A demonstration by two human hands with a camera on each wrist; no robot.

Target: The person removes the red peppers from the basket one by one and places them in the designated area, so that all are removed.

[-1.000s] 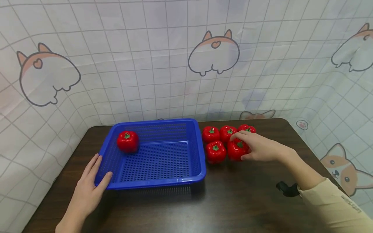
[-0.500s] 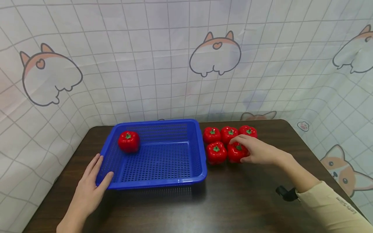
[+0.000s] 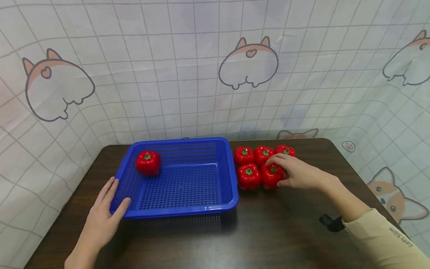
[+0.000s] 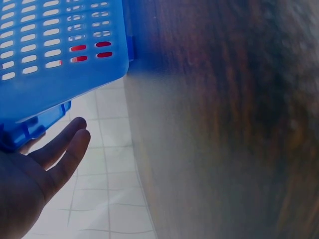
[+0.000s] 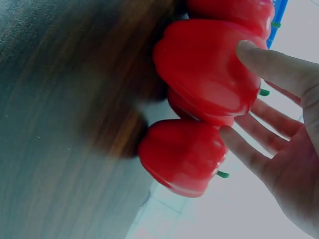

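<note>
A red bell pepper (image 3: 271, 179) with a green stem stands upright on the table, front right of a cluster of similar peppers. My right hand (image 3: 295, 172) holds it, thumb on the near side and fingers over the far side. In the right wrist view the thumb touches this pepper (image 5: 199, 67), while some fingers are partly behind it. My left hand (image 3: 102, 220) rests at the left front corner of a blue plastic basket (image 3: 174, 213), its fingers extended. The left wrist view shows the loose fingers beside the basket's slotted side (image 4: 60, 82).
One red bell pepper (image 3: 148, 164) sits in the basket's back left corner. Several more stand beside the basket's right wall, including a front left pepper (image 3: 249, 177) and a back right one (image 3: 285, 150). Printed fabric (image 3: 188, 93) hangs behind the dark wooden table (image 3: 268, 235).
The pepper in my right hand has shifted slightly left, closer to the front left pepper. My left hand and the basket have stayed in place.
</note>
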